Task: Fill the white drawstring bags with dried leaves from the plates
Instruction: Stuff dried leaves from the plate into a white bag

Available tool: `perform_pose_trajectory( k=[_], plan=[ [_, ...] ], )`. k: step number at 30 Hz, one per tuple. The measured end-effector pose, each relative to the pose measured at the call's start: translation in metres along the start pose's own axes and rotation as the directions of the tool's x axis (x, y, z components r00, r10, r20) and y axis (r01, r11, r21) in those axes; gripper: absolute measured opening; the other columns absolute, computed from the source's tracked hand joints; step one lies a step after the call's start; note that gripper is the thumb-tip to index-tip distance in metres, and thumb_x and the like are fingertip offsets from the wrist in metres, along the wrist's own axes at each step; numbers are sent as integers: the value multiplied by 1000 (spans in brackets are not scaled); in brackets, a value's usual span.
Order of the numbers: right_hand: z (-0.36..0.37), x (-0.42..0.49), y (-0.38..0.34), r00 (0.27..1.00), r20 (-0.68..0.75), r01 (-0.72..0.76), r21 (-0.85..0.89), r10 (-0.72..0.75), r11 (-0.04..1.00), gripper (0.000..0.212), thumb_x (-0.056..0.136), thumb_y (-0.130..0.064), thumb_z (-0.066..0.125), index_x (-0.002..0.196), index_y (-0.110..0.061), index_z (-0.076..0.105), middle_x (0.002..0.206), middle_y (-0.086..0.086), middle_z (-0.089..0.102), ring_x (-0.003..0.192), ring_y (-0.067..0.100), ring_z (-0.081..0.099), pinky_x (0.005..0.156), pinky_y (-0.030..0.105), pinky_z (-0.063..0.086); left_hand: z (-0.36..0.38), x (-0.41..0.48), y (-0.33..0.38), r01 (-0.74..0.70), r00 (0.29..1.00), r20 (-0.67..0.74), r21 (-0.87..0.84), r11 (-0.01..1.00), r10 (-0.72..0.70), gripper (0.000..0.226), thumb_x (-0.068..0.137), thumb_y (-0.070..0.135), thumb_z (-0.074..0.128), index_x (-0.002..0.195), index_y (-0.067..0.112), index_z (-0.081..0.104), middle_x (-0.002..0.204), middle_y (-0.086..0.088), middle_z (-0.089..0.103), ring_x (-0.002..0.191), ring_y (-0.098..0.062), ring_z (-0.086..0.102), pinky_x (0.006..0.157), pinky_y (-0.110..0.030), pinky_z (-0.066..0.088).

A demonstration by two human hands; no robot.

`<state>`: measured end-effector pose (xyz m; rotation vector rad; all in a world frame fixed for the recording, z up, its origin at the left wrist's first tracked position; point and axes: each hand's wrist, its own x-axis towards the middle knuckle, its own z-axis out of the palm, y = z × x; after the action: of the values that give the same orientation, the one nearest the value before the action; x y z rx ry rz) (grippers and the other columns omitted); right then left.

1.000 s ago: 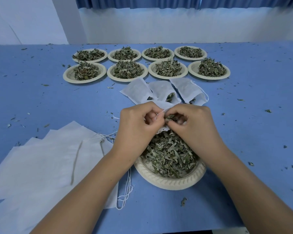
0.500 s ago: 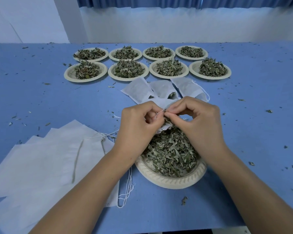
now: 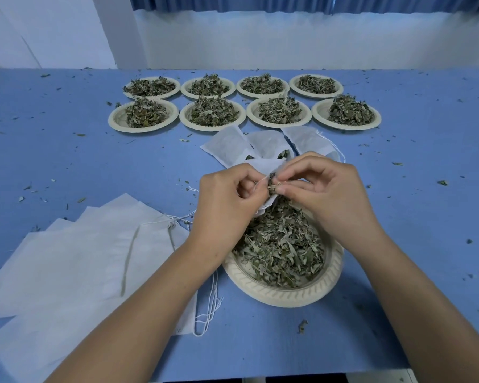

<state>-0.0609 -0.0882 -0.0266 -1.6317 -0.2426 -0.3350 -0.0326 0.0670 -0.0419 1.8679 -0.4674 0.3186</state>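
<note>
Left hand and right hand are both up together just above the far edge of the near plate, working on one small white bag. The left one has its fingers curled in and pinches the bag by the edge of its mouth, with a thin drawstring running across the fingertips. The right one pinches a clump of dried leaves between thumb and forefinger right at the bag's opening, other fingers loosely bent above it. How full the bag is, can't tell, the hands cover most of it. The near plate sits right under the wrists and has a good pile of loose leaves on it. Just behind the hands three filled bags lie side by side on the blue table, overlapping a bit, a few green bits poking out where they meet. Further back there are eight plates in two rows of four, each heaped with leaves. To the left of the near plate is a fanned-out stack of flat empty bags; the left forearm crosses over its right corner, and a bunch of loose strings trails off that corner toward the front edge. Leaf crumbs are scattered all over the table. A white wall and the bottom of a blue curtain are at the back.
</note>
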Motion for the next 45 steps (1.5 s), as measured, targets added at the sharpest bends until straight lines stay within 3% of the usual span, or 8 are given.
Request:
perform_pose_trajectory(
  k=[11,16,21,25,32,37,42,45],
  plan=[
    [0,-1,1,982,-186,43,136,-17,990,18,74,6,75,75,-11,70,76,0,72,79,14,70,75,20,54,0,1,-1,28,999,-25,43,999,-27,12,85,7,72,74,10,71,55,3,57,50,-1,47,52,-10,40],
    [-4,1,3,995,-92,-30,-59,24,998,15,71,7,78,74,-5,68,75,0,70,76,15,68,78,28,56,-3,1,0,60,995,-87,30,998,-57,14,85,7,69,72,12,70,57,-1,60,50,-1,48,53,-10,39],
    [-2,1,-4,997,-16,-68,311,77,948,8,66,-4,74,69,-11,73,75,3,71,72,17,68,75,22,55,-7,3,0,4,992,-121,225,974,24,14,86,4,66,73,11,68,54,6,57,56,-9,54,52,-16,42],
    [4,0,0,984,-138,-30,503,115,864,8,69,-1,70,73,-7,73,73,5,72,73,15,69,76,18,53,-1,-1,1,25,999,-34,127,992,-21,13,87,7,68,74,8,68,54,0,57,50,-15,55,52,-28,48],
    [12,-8,9,959,-201,181,-107,-199,978,13,76,7,75,79,-5,71,86,11,65,81,13,66,76,20,53,-2,-2,6,99,988,-107,-113,989,-111,15,88,9,68,74,15,65,56,-3,60,38,-8,52,38,-19,43],
    [19,-10,9,914,-33,349,-445,-404,825,7,78,6,74,83,1,74,83,9,69,78,15,67,74,21,55,0,-6,8,64,996,-55,-160,985,-74,12,89,8,67,78,13,64,59,-6,62,42,-8,54,38,-18,43],
    [8,-7,3,908,77,390,-515,-411,764,5,85,-5,70,89,-3,73,90,3,70,86,15,66,81,30,52,-1,-4,6,81,991,-92,-160,984,-97,12,89,9,68,78,12,65,59,-7,60,41,-9,51,37,-18,43],
    [6,-7,3,878,178,441,-662,-444,606,28,96,-24,51,86,-9,72,90,-3,71,91,14,65,93,37,37,-2,-4,6,64,993,-85,-192,979,-82,13,89,9,68,77,12,64,58,-7,60,43,-7,52,37,-16,41]
  ],
)
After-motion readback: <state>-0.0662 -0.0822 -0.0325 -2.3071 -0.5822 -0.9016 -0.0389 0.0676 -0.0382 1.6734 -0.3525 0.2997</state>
